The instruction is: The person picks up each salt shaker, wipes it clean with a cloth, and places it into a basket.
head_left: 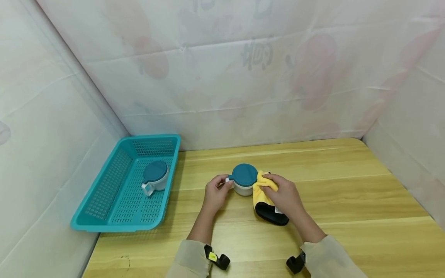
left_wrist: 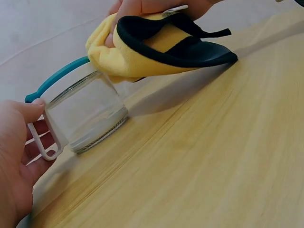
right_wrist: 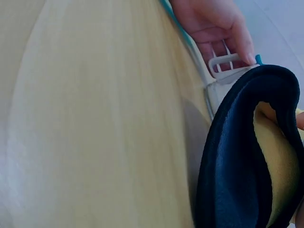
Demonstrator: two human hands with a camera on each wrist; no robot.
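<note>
A glass jar (left_wrist: 88,111) with a teal lid (head_left: 245,175) and a white handle (left_wrist: 45,142) stands upright on the wooden table. My left hand (head_left: 216,193) pinches that handle from the left, thumb on its top end. On the other side, my right hand (head_left: 285,195) grips a bunched yellow cloth (head_left: 261,193) with a wide black edge (right_wrist: 228,156) and a white tag. The cloth's front fold lies against the jar's side, just under the lid rim. Its black-edged end hangs toward me and gapes in the right wrist view.
A teal plastic basket (head_left: 119,227) stands at the table's left side. Inside it sits a second lidded jar (head_left: 160,183) with a white handle. Pale printed sheeting (head_left: 215,88) walls off the back and both sides of the table (head_left: 347,185).
</note>
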